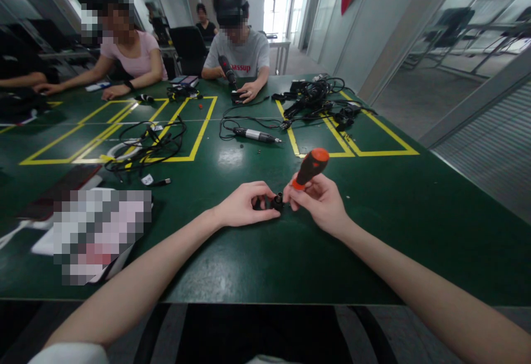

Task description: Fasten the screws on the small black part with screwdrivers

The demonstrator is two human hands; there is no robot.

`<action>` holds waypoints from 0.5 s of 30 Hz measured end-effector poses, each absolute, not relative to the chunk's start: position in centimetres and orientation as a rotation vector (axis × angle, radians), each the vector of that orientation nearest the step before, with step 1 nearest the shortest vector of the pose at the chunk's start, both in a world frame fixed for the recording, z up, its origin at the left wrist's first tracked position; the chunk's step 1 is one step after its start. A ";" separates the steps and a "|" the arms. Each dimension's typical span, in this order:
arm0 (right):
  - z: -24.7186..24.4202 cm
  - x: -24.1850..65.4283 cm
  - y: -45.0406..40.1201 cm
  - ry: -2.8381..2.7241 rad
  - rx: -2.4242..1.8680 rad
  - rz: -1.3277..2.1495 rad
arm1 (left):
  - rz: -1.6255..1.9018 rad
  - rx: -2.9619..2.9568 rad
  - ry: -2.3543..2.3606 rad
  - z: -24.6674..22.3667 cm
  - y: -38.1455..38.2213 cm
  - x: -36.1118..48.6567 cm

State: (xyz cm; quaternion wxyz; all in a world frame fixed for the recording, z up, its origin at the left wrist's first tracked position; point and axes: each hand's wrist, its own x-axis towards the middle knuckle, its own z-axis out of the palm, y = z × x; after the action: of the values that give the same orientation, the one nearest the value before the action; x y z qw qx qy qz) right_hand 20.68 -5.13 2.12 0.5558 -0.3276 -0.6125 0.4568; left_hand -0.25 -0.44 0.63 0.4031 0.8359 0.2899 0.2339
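Note:
My right hand is wrapped round a screwdriver with a black and orange handle, its butt tilted up and to the right. The shaft and tip are hidden behind my fingers. Just to the left, my left hand curls its thumb and fingers about a small black part with a round upright piece on it. That part rests on or just above the green table; what kind it is I cannot make out. Both hands are close together, with the small part between them.
A silver and black electric screwdriver lies ahead on the table. Beyond it is a heap of black cables. Coiled cables lie left, near a blurred packet. Across the table a person holds a power tool.

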 end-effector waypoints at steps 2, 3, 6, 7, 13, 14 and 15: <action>2.1 20.7 -5.2 -1.458 -0.798 1.067 | 0.608 2.163 0.736 0.4 -0.6 -0.2; 2.1 20.7 -5.2 -1.464 -0.810 1.059 | 0.613 2.188 0.735 0.3 -0.6 -0.2; 2.1 20.8 -5.1 -1.468 -0.815 1.048 | 0.619 2.250 0.733 0.1 -0.6 -0.2; 2.1 20.9 -5.1 -1.467 -0.810 1.053 | 0.620 2.265 0.732 0.1 -0.6 -0.2; 2.0 20.9 -5.1 -1.452 -0.730 1.097 | 0.670 2.335 0.726 0.1 -0.8 -0.4; 2.0 20.8 -5.1 -1.442 -0.709 1.102 | 0.701 2.340 0.731 0.0 -0.9 -0.5; 2.0 20.8 -5.1 -1.433 -0.696 1.106 | 0.737 2.346 0.729 0.0 -1.0 -0.5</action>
State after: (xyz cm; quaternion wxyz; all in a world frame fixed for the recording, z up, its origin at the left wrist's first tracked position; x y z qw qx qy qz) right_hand 20.81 -5.09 1.97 0.5653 -0.2961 -0.6094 0.4705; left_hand -0.49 -0.96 0.02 0.2841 0.8770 0.2726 0.2755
